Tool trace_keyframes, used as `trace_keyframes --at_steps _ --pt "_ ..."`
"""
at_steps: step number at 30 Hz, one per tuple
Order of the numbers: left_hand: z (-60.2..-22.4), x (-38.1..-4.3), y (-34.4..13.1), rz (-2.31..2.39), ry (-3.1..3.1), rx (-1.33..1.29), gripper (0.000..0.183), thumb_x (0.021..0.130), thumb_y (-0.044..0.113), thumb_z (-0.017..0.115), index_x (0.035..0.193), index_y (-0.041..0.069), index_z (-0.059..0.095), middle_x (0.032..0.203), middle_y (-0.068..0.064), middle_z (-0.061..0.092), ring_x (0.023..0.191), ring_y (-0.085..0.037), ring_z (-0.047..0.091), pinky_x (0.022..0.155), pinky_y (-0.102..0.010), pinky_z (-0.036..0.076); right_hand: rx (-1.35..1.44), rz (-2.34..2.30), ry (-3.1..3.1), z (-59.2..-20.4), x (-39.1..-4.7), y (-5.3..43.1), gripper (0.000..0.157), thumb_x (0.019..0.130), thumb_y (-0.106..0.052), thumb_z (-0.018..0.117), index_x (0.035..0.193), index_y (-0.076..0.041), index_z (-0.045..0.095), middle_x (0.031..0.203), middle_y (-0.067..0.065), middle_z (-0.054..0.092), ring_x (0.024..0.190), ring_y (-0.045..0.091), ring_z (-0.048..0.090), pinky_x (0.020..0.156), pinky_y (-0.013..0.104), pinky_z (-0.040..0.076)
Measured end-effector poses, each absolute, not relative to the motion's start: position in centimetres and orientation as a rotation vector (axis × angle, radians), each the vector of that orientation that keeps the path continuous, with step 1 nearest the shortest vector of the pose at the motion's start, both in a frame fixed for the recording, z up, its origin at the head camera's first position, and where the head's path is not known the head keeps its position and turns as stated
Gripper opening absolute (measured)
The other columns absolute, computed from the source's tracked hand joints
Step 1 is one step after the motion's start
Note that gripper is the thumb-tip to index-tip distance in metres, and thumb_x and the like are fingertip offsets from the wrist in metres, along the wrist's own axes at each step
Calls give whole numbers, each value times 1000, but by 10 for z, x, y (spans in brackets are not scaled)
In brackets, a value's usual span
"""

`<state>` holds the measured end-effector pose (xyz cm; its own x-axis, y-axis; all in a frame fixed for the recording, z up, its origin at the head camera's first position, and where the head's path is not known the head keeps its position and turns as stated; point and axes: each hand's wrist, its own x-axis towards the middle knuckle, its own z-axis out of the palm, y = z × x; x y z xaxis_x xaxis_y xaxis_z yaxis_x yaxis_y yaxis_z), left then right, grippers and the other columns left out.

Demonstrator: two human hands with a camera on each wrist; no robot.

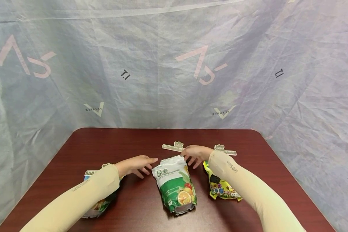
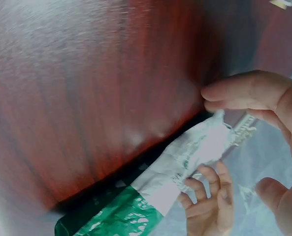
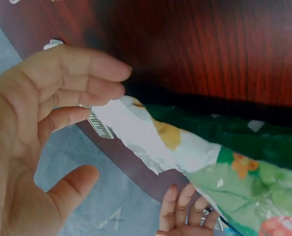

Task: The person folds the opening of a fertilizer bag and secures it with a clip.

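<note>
A white and green plastic bag (image 1: pixel 175 185) with printed fruit lies in the middle of the table, its crumpled white top pointing away from me. To the left of that top is my left hand (image 1: pixel 135 165), fingers spread and relaxed, holding nothing. My right hand (image 1: pixel 196 153) hovers at the bag's upper right corner with loosely bent fingers. In the right wrist view its fingertips (image 3: pixel 117 73) come close to the white top (image 3: pixel 131 130); whether they touch it I cannot tell. The left wrist view shows the left thumb and fingers apart from each other, near the bag's top (image 2: pixel 205 140).
A piano-keyboard clip (image 1: pixel 173 147) lies behind the bag, and a similar clip (image 1: pixel 225 151) farther right. A yellow flower-printed bag (image 1: pixel 222 187) sits partly under the right forearm. Another bag (image 1: pixel 97 207), with a clip (image 1: pixel 91 172) at its top, is half hidden by the left sleeve.
</note>
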<state>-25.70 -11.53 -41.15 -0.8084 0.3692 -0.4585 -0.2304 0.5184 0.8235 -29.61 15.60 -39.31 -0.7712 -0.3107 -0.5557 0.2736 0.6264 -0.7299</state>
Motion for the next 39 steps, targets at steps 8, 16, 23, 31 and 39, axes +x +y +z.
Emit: trace_keyframes --at_steps 8,16,23,31,39 --pt "-416 -260 -114 1388 2048 21 70 90 47 51 134 -5 36 117 -19 53 88 -28 60 70 -44 51 55 -1223 2107 -404 -298 160 45 90 -24 55 130 -5 46 120 21 49 93 35 58 69 48 51" --pt "-419 -264 -114 1453 1962 -31 66 91 44 49 129 -9 40 119 -21 51 92 -30 58 72 -44 50 117 -1374 2005 -411 -300 161 49 91 -22 53 131 2 40 119 24 45 96 39 55 70 47 51" --pt "-419 -265 -115 1493 1927 -59 64 91 42 49 128 -10 40 115 -20 50 91 -30 57 72 -42 50 128 -1424 1963 -413 -300 157 46 92 -20 51 129 4 39 118 24 41 97 40 55 71 47 51" --pt "-420 -266 -117 1510 1900 -38 59 91 37 51 127 -9 42 105 -16 52 90 -28 56 73 -40 50 132 -1447 1928 -415 -300 156 34 94 -18 48 120 4 43 109 22 43 95 40 56 71 48 51" --pt "-419 -266 -117 1576 1838 11 47 93 23 51 127 -8 44 111 -18 48 87 -25 57 77 -40 50 131 -1469 1895 -416 -302 157 39 95 -16 44 129 3 39 119 23 43 98 40 55 70 50 50"
